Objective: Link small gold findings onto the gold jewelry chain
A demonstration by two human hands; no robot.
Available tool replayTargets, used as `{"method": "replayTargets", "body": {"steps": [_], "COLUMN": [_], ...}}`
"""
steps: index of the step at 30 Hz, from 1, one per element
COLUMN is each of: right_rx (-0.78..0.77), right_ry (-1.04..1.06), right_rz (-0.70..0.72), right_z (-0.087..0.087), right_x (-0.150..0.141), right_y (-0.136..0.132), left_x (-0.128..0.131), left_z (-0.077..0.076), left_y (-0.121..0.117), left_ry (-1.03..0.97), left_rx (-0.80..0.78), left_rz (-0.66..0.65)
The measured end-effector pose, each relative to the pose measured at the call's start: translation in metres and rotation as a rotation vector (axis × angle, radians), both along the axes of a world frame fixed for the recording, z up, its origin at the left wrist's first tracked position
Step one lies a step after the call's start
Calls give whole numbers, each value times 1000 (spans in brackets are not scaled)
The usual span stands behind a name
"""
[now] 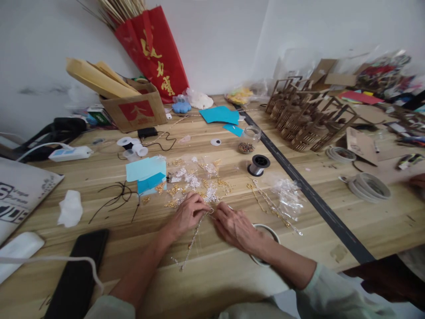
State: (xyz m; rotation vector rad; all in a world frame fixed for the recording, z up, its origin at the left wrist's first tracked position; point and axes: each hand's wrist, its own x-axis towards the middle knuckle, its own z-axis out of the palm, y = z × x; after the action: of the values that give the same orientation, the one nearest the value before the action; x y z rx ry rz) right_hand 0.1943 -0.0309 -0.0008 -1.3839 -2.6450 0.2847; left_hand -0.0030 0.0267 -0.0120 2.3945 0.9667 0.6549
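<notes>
A thin silver chain (196,231) with small charms is pinched at its upper end by my left hand (189,215), and its length trails down over the wooden table. A small ring (211,211) shows between the fingertips of both hands. Curled close beside it is my right hand (236,225), its fingers closed; what they grip is hidden. Just beyond my hands lie small bags and piles of silver beads (210,194) and gold findings (174,190). Under my right wrist is a pale round ring or roll (276,234), partly covered.
More chains (262,195) and a crumpled clear bag (288,195) lie to the right, near a wire spool (258,165) and a glass jar (249,141). A black phone (78,274) and white cable are at left. A dark strip (299,188) crosses the table.
</notes>
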Motion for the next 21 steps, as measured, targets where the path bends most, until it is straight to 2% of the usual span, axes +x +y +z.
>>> {"method": "replayTargets", "body": {"steps": [10,17,21], "right_rx": [47,-5,-70], "right_ry": [34,74,83], "right_rz": [32,16,15], "right_z": [3,1,10], "right_x": [-1,-2,-1], "right_y": [-3,-4,-5], "left_x": [1,4,3], "left_z": [-3,3,1], "left_y": [-2,-6,-5], "left_ry": [56,76,33], "left_rx": [66,99,88], "left_rz": [-59,-18,-4]}}
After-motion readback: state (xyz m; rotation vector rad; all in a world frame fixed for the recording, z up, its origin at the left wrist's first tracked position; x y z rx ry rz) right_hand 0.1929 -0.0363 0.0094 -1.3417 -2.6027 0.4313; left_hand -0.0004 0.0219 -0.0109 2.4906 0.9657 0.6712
